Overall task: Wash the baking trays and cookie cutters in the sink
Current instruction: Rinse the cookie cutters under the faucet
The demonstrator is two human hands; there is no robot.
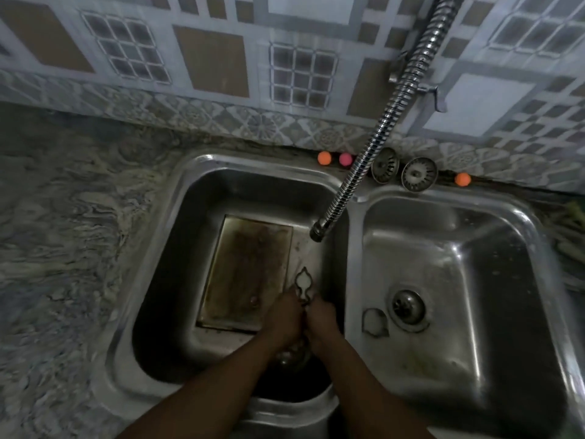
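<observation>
Closely, left hand (pixel 285 315) and right hand (pixel 321 321), seemingly pinching cookie cutter (pixel 297 282)

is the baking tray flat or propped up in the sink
Flat: the baking tray lies face up on the left basin floor, its stained inside fully showing.

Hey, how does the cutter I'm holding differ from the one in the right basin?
The held cutter is pinched at its lower end by the left hand and right hand over the left basin; the loose cutter lies flat on the right basin floor beside the drain. The held cutter looks narrow and pointed; the loose cutter rounder and wider. Both are thin metal outlines.
</observation>
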